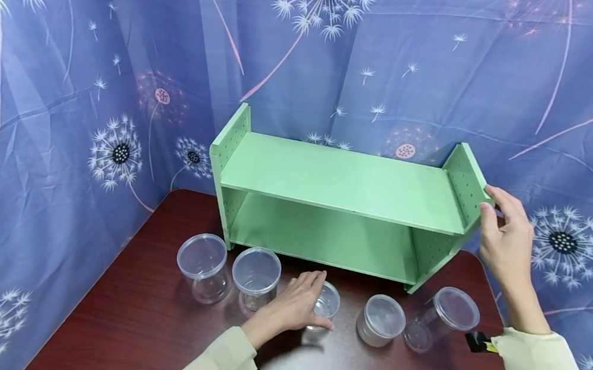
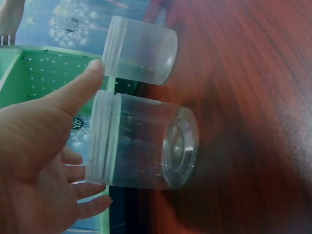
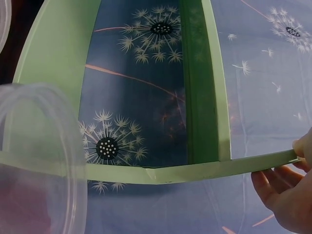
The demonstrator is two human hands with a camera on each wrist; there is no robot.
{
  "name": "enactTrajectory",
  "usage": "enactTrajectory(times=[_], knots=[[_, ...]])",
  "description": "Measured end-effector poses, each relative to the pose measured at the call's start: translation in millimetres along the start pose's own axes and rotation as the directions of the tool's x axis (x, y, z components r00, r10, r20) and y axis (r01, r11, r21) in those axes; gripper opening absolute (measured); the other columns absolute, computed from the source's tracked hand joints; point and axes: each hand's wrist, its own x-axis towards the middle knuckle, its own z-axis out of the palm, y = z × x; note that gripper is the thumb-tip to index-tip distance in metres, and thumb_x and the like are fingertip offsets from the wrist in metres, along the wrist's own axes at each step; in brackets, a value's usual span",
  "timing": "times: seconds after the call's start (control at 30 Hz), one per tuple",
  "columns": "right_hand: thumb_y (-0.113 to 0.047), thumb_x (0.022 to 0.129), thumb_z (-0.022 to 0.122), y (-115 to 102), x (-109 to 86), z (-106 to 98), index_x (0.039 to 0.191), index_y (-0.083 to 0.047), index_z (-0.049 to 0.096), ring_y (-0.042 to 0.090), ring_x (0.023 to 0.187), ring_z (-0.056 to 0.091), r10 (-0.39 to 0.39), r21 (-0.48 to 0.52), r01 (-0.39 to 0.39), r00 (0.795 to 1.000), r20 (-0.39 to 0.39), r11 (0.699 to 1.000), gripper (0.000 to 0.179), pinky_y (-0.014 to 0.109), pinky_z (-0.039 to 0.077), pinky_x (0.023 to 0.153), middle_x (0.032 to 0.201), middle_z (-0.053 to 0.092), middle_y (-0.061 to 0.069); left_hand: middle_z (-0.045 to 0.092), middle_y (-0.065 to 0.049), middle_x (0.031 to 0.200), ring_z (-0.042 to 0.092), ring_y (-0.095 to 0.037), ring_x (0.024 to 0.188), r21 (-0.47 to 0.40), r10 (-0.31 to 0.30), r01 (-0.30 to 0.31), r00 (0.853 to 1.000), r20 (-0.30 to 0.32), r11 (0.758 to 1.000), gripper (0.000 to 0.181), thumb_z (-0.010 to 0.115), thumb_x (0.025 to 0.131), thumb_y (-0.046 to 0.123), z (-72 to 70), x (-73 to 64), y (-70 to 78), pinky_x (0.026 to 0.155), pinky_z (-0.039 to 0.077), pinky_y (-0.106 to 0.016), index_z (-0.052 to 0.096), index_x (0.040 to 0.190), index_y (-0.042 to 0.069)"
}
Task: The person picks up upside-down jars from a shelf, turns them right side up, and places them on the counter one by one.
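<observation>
In the head view a green two-tier shelf (image 1: 340,177) stands at the back of the table. My right hand (image 1: 508,241) is at its right side panel; the right wrist view shows thumb and fingers (image 3: 265,187) pinching the end of that panel (image 3: 195,171). My left hand (image 1: 293,301) is at the small clear lidded jar (image 1: 329,301) in the middle of the row. In the left wrist view the thumb (image 2: 80,87) and fingers spread on either side of the jar's lid (image 2: 102,139), without a visible firm grip. The jar's base is toward the dark red table.
Two taller clear jars, an outer one (image 1: 203,259) and an inner one (image 1: 257,273), stand left of my left hand. To the right are a short jar (image 1: 381,320) and a tall jar (image 1: 450,313). A blue dandelion-print cloth (image 1: 393,69) hangs behind the table (image 1: 129,312).
</observation>
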Motion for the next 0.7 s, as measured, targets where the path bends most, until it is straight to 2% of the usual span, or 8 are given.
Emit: enactTrajectory(times=[0.17,0.23,0.33,0.4,0.5,0.6,0.7], knots=[[-0.010,0.103,0.060,1.6,2.4,-1.8,0.135,-0.005,0.069,-0.006,0.096,0.058,0.047,0.009,-0.047,0.999,0.006,0.999,0.034,0.005,0.045,0.081,0.130,0.065,0.005,0.035,-0.021,0.162,0.035,-0.037,0.148,-0.029,0.005,-0.006,0.999,-0.038,1.000,0.101,0.073,0.089,0.058,-11.0,0.4,6.2,0.117,0.035,-0.056,0.030,0.161,0.002],[-0.011,0.103,0.060,2.8,3.6,-3.3,0.136,-0.007,0.068,-0.007,0.096,0.058,0.077,0.005,-0.077,0.997,0.018,0.997,0.035,0.006,0.045,0.081,0.128,0.065,-0.001,0.037,-0.020,0.161,0.037,-0.036,0.147,-0.024,0.025,-0.027,0.997,-0.070,0.999,0.096,0.072,0.092,0.055,-18.0,-0.1,9.6,0.117,0.036,-0.053,0.032,0.160,0.002],[-0.012,0.103,0.061,5.3,5.2,-5.4,0.141,-0.009,0.065,-0.007,0.099,0.058,0.110,0.008,-0.110,0.993,0.049,0.994,0.038,0.006,0.045,0.082,0.127,0.063,-0.002,0.042,-0.019,0.158,0.042,-0.035,0.144,-0.022,0.054,-0.057,0.990,-0.131,0.998,0.089,0.072,0.094,0.051,-32.4,-1.0,15.2,0.117,0.037,-0.049,0.036,0.158,0.001],[-0.013,0.103,0.062,7.1,5.9,-6.8,0.144,-0.010,0.062,-0.007,0.102,0.057,0.131,0.016,-0.133,0.989,0.072,0.991,0.042,0.006,0.045,0.084,0.129,0.062,-0.001,0.044,-0.019,0.157,0.044,-0.034,0.143,-0.028,0.062,-0.067,0.984,-0.170,0.997,0.086,0.070,0.096,0.051,-43.5,-2.3,19.4,0.117,0.038,-0.048,0.038,0.157,0.001],[-0.013,0.103,0.061,8.1,5.7,-9.3,0.149,-0.008,0.056,-0.007,0.107,0.057,0.152,0.025,-0.155,0.983,0.102,0.988,0.046,0.006,0.045,0.087,0.134,0.062,0.008,0.043,-0.017,0.158,0.044,-0.034,0.144,-0.063,0.046,-0.060,0.978,-0.205,0.996,0.082,0.067,0.097,0.051,-62.5,-5.4,25.5,0.118,0.037,-0.048,0.039,0.158,0.002],[-0.015,0.104,0.060,7.5,5.4,-11.2,0.152,-0.004,0.050,-0.007,0.110,0.057,0.172,0.028,-0.177,0.976,0.131,0.984,0.050,0.005,0.045,0.090,0.141,0.059,0.016,0.039,-0.013,0.162,0.040,-0.031,0.146,-0.112,0.002,-0.027,0.977,-0.215,0.993,0.082,0.064,0.098,0.053,-83.8,-10.6,27.8,0.119,0.035,-0.049,0.036,0.160,0.007],[-0.020,0.105,0.060,8.0,5.1,-16.6,0.157,-0.006,0.043,-0.008,0.112,0.056,0.177,0.003,-0.180,0.969,0.175,0.984,0.056,0.004,0.044,0.091,0.147,0.054,0.021,0.035,-0.011,0.164,0.036,-0.031,0.149,-0.162,-0.028,-0.011,0.971,-0.238,0.987,0.084,0.065,0.098,0.053,-106.4,-16.8,24.1,0.120,0.032,-0.049,0.032,0.162,0.009]])
